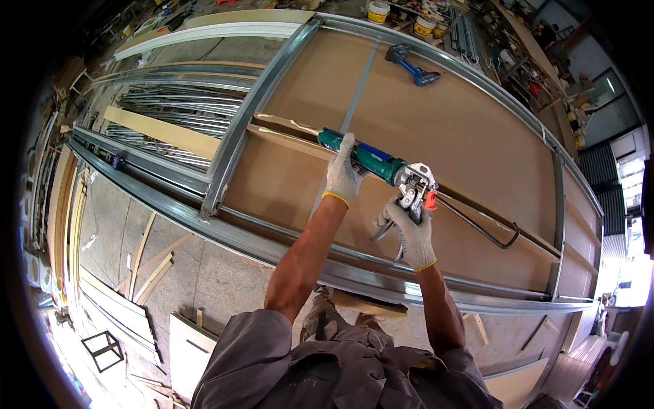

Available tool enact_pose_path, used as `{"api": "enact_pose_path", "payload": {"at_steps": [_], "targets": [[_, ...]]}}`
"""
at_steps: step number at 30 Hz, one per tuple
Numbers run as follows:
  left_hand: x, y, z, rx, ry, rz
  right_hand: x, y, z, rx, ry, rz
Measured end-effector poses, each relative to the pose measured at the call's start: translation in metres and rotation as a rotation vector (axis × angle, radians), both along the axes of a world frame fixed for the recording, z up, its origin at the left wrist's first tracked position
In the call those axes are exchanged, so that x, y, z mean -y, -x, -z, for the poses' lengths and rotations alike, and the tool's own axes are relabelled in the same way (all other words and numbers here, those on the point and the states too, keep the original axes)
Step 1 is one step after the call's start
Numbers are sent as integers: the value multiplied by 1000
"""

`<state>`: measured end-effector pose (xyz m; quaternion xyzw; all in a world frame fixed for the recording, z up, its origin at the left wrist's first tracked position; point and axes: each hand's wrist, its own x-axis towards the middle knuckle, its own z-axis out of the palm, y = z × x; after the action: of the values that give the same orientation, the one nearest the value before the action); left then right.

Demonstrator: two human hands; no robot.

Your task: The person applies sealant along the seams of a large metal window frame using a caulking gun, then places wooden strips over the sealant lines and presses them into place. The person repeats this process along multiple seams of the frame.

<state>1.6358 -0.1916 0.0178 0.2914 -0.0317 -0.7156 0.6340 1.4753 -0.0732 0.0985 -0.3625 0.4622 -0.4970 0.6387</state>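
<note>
My left hand (pixel 343 174) and right hand (pixel 412 232) wear off-white gloves (pixel 419 247) with yellow cuff bands and grey palm areas. The caulking gun (pixel 415 178) has a green barrel (pixel 373 162) with dark blue sections, silver metalwork and an orange-red tab (pixel 430 200). Panel (pixel 490 136): plain brown, grey stripe (pixel 361 85). Frame (pixel 255 102): silver-grey. Drill (pixel 412 66) near the panel's far edge: dark blue. My sleeves (pixel 252 347): grey.

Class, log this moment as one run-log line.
left hand: holding caulking gun; right hand: at its handle end; blue drill: lying on brown panel
</note>
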Motion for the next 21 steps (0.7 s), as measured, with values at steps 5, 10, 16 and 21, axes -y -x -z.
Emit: {"api": "enact_pose_path", "payload": {"at_steps": [5, 10, 16, 21], "targets": [[-5, 8, 0, -10, 11, 29, -6, 9, 0, -23, 25, 1], [-11, 19, -6, -12, 17, 60, -13, 19, 1, -57, 31, 24], [-19, 42, -11, -40, -6, 92, -26, 40, 0, -99, 7, 68], [-27, 63, -10, -19, 24, 118, -36, 58, -7, -96, -35, 87]]}}
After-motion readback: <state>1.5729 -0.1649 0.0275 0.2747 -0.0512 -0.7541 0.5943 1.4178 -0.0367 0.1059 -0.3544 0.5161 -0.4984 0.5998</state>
